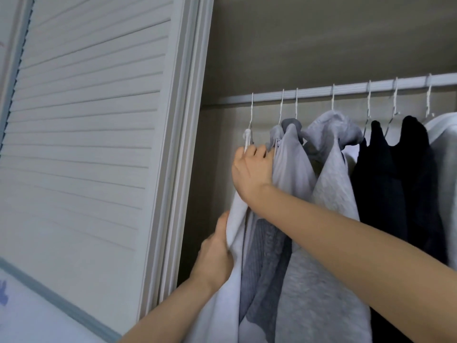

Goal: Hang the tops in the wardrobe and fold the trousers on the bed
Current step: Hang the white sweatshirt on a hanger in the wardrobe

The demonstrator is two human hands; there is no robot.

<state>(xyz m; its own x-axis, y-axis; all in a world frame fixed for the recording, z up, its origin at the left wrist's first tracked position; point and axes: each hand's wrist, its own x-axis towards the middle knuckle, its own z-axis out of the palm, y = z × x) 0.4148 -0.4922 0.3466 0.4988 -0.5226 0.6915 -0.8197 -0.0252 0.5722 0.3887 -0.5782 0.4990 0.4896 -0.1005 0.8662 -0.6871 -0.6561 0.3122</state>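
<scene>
A slatted door (84,134) stands at the left, the open wardrobe to its right. A rail (346,89) runs across the wardrobe, and hangers (332,100) hook over it in a row. Tops hang side by side below it. The right hand (252,172) is at the leftmost hanger (248,134), just beside the next top (291,164). The left hand (217,256) is lower, on the leftmost top (235,226), nearest the door.

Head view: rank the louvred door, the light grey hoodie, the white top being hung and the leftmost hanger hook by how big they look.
1. Louvred door, though it is nearest the camera.
2. Light grey hoodie.
3. White top, partly hidden by both hands, so its place against the hoodie is unsure.
4. Leftmost hanger hook.
</scene>
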